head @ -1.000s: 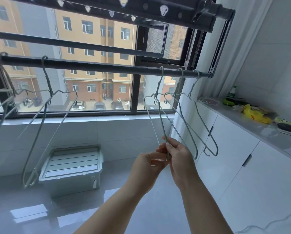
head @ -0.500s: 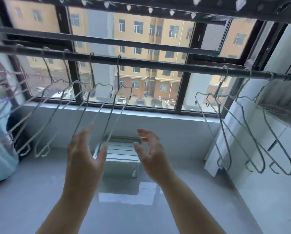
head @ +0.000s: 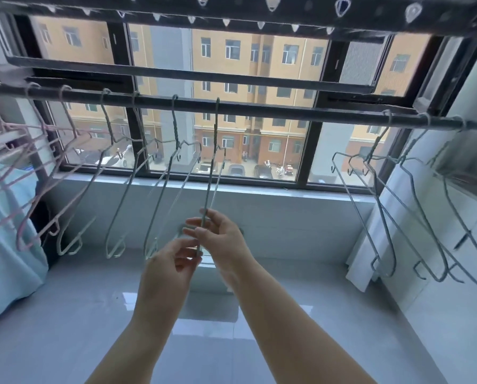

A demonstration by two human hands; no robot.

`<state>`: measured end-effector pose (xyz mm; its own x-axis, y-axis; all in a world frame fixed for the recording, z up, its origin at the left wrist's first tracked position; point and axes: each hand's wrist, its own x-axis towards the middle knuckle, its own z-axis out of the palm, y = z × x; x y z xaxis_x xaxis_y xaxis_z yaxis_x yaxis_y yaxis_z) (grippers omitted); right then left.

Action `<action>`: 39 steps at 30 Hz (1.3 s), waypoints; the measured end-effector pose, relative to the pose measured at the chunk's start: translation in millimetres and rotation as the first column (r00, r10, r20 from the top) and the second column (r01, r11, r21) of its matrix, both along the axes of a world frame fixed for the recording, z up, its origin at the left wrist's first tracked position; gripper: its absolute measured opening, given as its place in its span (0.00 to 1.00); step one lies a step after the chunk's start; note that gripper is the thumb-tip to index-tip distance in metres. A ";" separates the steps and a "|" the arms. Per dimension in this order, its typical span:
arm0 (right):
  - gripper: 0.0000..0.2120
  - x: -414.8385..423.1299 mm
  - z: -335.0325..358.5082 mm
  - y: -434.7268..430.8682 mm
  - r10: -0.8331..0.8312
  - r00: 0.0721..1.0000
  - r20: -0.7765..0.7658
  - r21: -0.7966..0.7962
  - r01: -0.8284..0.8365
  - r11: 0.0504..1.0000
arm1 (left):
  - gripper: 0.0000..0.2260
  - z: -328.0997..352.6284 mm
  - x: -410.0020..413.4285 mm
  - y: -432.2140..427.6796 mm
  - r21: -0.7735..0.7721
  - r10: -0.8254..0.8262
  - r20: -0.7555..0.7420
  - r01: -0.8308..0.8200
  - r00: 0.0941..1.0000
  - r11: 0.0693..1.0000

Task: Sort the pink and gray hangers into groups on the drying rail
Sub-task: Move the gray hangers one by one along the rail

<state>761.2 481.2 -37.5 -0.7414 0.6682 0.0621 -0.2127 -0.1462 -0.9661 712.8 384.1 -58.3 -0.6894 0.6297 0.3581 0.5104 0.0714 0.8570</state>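
- Head view: the drying rail runs left to right across the window. On it hang a bunch of pink hangers at the far left, several pale gray hangers spread along the middle, and a tight cluster of darker gray hangers at the far right.
- The held hanger is the rightmost of the middle run. It hangs edge-on to the camera, its long axis nearly vertical, hook on the rail above and its lower end down in the hands.
- The right hand has its grip pinched on the wire, thumb and fingertips closed around it, the wire running up from the grip toward the rail.
- The left hand sits just below and to the left, fingers curled at the same hanger's lower end; whether they actually clamp it I cannot tell.
- The right-hand cluster lies well apart to the right of the grip, so the right hand looks nearer for sliding the hanger that way along the rail.
- A light blue cloth hangs at the left edge.
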 end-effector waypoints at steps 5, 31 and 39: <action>0.15 30.4 -1.3 14.7 -0.075 0.996 -0.045 -0.007 0.075 0.997 | 0.10 -6.0 18.5 20.3 0.051 -0.142 0.096 0.137 0.985 0.989; 0.16 165.4 6.2 71.7 -0.335 0.941 0.037 0.068 0.332 0.941 | 0.02 1.9 120.8 103.1 0.015 -0.489 0.094 0.490 0.867 0.871; 0.15 163.5 5.5 65.8 -0.379 0.922 0.080 0.068 0.374 0.925 | 0.10 -2.2 117.9 92.6 -0.097 -0.571 0.025 0.571 0.820 0.815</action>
<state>924.7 547.1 -32.0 -0.4394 0.8970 0.0476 -0.1540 -0.0230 -0.9878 830.7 476.8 -60.5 -0.1936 0.9408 0.2784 0.4897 -0.1532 0.8583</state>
